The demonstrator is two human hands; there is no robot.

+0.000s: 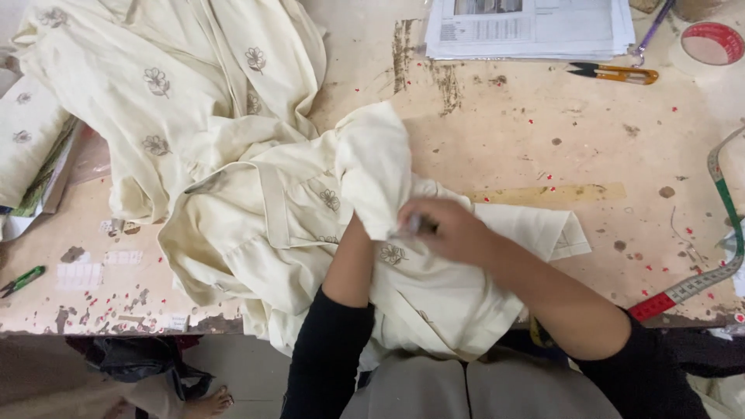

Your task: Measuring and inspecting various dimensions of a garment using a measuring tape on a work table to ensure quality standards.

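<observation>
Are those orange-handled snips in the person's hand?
No, the orange-handled snips lie on the table beside the stack of papers, apart from both hands.

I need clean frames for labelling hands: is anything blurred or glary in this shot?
Head view: right hand is motion-blurred, with the small thing it pinches; left hand is hidden inside the cream garment; table is evenly lit, without glare; edges look slightly bowed.

Worn table, paint chipped. Cream garment under the grip, more cloth beyond-left. Papers, snips, tape roll far beyond-right; ruler just right; tape measure far right; green snips far left.
</observation>
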